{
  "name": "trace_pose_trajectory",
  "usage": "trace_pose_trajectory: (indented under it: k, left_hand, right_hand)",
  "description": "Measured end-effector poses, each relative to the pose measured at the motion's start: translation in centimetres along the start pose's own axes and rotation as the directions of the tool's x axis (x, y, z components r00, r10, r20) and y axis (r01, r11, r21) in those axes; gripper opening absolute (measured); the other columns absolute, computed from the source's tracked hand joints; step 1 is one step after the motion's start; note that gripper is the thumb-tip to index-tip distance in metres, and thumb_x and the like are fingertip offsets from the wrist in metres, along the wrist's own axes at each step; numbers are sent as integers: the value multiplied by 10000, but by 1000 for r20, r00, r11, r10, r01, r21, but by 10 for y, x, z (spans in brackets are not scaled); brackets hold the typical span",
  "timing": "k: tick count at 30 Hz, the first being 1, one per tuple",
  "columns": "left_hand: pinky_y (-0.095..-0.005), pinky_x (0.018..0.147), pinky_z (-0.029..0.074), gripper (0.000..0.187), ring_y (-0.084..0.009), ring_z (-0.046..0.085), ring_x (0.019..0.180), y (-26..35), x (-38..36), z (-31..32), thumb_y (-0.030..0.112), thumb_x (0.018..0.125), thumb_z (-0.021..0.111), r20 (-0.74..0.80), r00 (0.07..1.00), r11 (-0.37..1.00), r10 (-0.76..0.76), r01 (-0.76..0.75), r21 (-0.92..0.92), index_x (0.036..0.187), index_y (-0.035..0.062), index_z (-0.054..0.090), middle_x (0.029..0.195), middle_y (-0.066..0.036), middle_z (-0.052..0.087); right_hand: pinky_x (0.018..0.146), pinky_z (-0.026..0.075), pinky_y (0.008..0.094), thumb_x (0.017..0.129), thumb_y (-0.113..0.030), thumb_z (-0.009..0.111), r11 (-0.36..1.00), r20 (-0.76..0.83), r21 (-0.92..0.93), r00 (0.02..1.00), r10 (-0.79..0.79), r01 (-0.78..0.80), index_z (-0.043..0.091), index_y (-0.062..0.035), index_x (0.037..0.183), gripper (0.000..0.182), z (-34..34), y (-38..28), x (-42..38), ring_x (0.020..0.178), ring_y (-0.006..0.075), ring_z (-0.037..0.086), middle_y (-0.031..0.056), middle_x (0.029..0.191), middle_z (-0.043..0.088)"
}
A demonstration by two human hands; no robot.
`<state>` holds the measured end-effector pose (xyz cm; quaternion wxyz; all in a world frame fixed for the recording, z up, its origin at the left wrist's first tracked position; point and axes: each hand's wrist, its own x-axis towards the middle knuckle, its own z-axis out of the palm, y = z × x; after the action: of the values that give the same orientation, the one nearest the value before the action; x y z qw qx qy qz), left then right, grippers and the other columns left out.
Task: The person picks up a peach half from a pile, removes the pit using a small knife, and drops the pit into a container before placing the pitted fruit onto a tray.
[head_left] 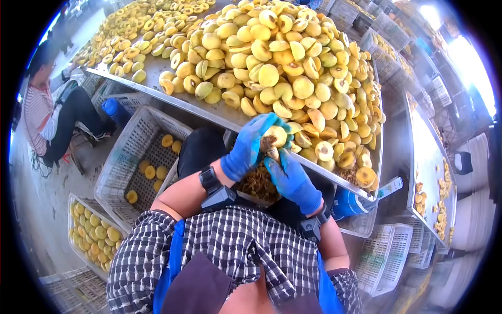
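My left hand [248,145], in a blue glove, is closed around a halved yellow peach [277,136]. Dark brown flesh shows at the cut side, by the palm. My right hand [293,180], gloved too, has its fingers pinched just below that fruit. A small pale piece [273,154] sits between the two hands; whether it is a tool or part of the fruit I cannot make out. Both hands are over the near edge of a metal table [209,107] heaped with peach halves [269,76]. Beneath them brown scraps [259,183] fill a container.
At left, a plastic crate [112,167] holds a few peach halves, and a fuller crate [94,235] stands nearer. A blue container [348,203] is by the table's right corner, above a white crate [384,256]. Another person [52,110] sits at far left. A second table [426,157] stands right.
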<state>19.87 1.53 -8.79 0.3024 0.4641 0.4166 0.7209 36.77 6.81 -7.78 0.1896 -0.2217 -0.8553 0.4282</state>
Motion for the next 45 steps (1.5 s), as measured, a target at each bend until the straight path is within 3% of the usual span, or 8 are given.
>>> trace_pose_trajectory:
  k: [3,5,7,11,17,28,32,45]
  left_hand:
    - [-336,930,542,393,-240,662,1056,5,7,-13,330,1022,573,135,968,974,-212,220,-47,1190,-24,596,1123,-144,669]
    - [-320,936,537,385,-225,662,1049,12,10,-14,328,1027,569,244,819,668,-519,567,-482,1182,-22,603,1132,-128,669]
    - [-349,888,571,341,-241,684,996,15,6,-12,297,1030,569,152,892,806,-426,451,-383,1153,-19,610,1101,-138,684]
    - [-376,826,607,312,-264,715,919,5,1,-5,276,1024,579,91,860,663,-502,450,-599,1125,-17,613,1044,-157,701]
    - [-347,842,596,336,-238,714,939,-15,1,-21,266,1024,580,206,805,620,-557,568,-542,1193,-23,617,1056,-145,705]
    - [-347,935,553,339,-238,670,1076,-29,-9,-21,204,1051,526,-100,952,935,-290,259,-242,1300,-24,561,1230,-144,663]
    - [-367,918,565,344,-249,678,1058,-36,-4,-25,230,1051,531,-115,926,884,-359,298,-360,1270,-32,573,1197,-158,670]
    - [-382,837,602,341,-264,715,938,-25,1,-22,284,1009,607,63,853,785,-518,504,-361,1138,-30,635,1059,-166,707]
  right_hand:
    - [558,479,338,1036,-315,572,847,-12,-347,901,-435,404,555,-8,1207,351,4,18,4,603,206,591,62,712,584]
    - [472,430,293,1050,-361,544,980,51,-6,979,-198,199,559,-22,1164,357,0,14,3,516,141,527,19,666,535]
    - [394,364,254,1061,-399,511,640,471,485,795,382,-595,562,-38,1124,370,-16,-33,0,440,100,457,-1,644,499]
    - [350,313,255,1072,-372,482,244,541,743,775,328,-623,555,-68,1066,313,1,-23,-7,395,96,392,-1,623,474]
    - [400,386,244,1068,-364,497,706,370,388,802,469,-593,561,-64,1185,328,6,-13,0,439,94,464,3,653,535]
    - [484,460,318,1034,-319,570,484,408,608,771,490,-629,549,-27,1120,305,1,-25,-7,542,168,588,53,677,588]
    - [587,490,507,1013,-270,566,951,-63,-308,997,-32,11,536,11,1122,304,21,-4,-9,654,436,628,238,700,623]
    - [551,465,341,1033,-256,554,976,66,102,981,184,-190,542,6,1125,278,23,12,-20,588,163,547,60,716,563]
